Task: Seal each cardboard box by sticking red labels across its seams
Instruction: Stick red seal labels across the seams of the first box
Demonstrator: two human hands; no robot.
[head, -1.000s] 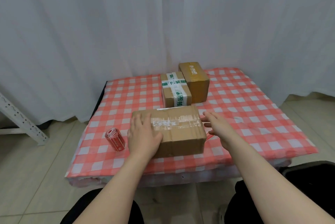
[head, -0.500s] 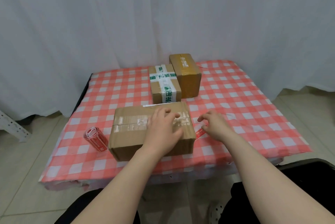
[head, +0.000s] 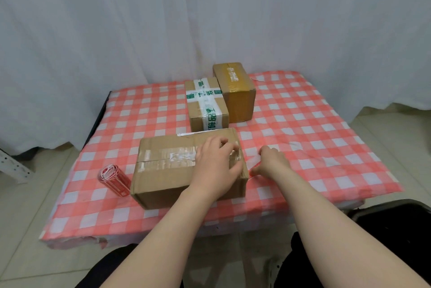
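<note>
- Head view: the left hand [head: 217,166] lies palm down on the right end of the near cardboard box [head: 168,171], fingers loosely bent over the top and thumb spread toward the near edge; it presses on the box and clasps nothing.
- The right hand [head: 271,162] is down on the cloth just right of that box, thumb and fingertips drawn together on a small red label [head: 252,172]; the label is partly hidden by the fingers and hard to tell from the checks beneath it.
- Both bare forearms reach in from the near edge, the left crossing the front of the box.
- The near box lies lengthwise across the table, its top seam covered by wrinkled clear tape [head: 172,157] running left to right.
- A roll of red labels [head: 114,180] lies on its side just left of the box, apart from it.
- Beyond, 2 smaller boxes stand side by side and touching: the white-taped box [head: 205,103], crossed by white tape with green print, sits just behind the near box; the brown-taped box [head: 235,91] stands at its right and a little farther back.
- All 3 boxes rest on a red-and-white checked tablecloth [head: 326,124].
- A white curtain [head: 140,31] hangs behind the table, reaching the pale tiled floor [head: 35,206].
- A white perforated metal rail [head: 14,168] leans in at the far left.
</note>
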